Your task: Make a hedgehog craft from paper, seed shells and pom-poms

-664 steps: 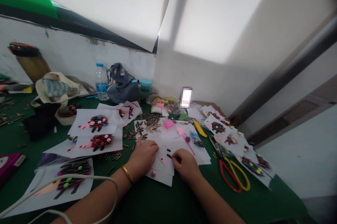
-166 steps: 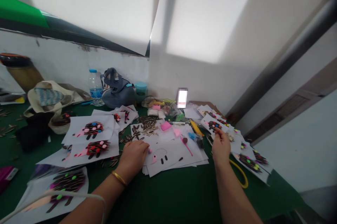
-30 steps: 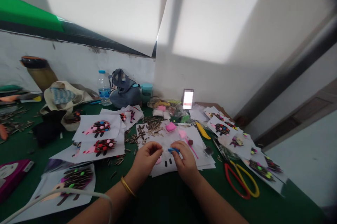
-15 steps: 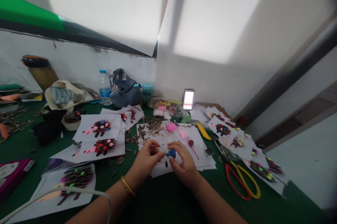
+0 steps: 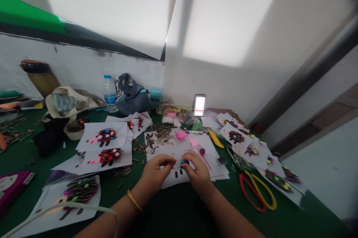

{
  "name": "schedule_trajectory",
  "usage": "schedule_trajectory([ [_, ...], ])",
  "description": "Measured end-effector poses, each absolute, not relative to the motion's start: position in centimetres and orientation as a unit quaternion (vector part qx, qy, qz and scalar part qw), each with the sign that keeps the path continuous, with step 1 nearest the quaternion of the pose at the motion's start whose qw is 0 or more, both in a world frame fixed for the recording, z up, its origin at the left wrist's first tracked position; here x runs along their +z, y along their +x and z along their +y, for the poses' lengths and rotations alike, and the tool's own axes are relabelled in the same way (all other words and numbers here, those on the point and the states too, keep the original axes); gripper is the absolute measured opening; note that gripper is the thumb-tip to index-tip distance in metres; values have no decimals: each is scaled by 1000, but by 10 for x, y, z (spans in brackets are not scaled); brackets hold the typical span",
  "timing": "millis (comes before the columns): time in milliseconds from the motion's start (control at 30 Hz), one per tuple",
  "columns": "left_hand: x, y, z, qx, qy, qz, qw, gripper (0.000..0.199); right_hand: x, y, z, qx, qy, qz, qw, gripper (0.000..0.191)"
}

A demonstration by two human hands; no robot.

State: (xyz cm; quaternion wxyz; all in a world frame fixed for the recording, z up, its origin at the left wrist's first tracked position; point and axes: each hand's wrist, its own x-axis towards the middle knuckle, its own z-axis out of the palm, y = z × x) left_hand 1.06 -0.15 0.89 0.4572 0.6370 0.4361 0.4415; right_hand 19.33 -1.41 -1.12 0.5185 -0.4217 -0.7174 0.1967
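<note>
Over a sheet of white paper (image 5: 167, 183), my right hand (image 5: 198, 171) pinches a small lump of blue modelling clay (image 5: 183, 162), mostly hidden by the fingers. My left hand (image 5: 158, 171), with a gold bangle (image 5: 134, 200) on its wrist, is closed in a pinch just left of it. A pale, see-through bit shows between the two hands, too blurred to name. Small dark oval pieces (image 5: 178, 173) sit on the paper below the fingers. Beyond the hands lie pink clay (image 5: 181, 135), a brown clay ball (image 5: 202, 151) and several sunflower seeds (image 5: 162, 132).
Red-and-yellow-handled scissors (image 5: 258, 193) and a yellow cutter (image 5: 215, 138) lie to the right. Seed-and-clay hedgehog pictures (image 5: 104, 137) are stacked on both sides. A water bottle (image 5: 110, 94), a grey-blue bag (image 5: 131, 98) and a lit phone (image 5: 199, 105) stand behind. A white cable (image 5: 92, 205) crosses the lower left.
The fingers of my right hand have curled in around the blue clay, which now shows less. Both hands have shifted slightly, uncovering more dark pieces on the paper.
</note>
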Motion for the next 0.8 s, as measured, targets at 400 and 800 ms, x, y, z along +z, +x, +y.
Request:
schedule_trajectory([
  [400, 10, 8, -8, 396, 799, 419, 168, 16, -5, 193, -12, 236, -402, -743, 480, 17],
  [800, 11, 8, -12, 404, 851, 334, 35, 10, -5, 197, -11, 290, -401, -740, 455, 19],
])
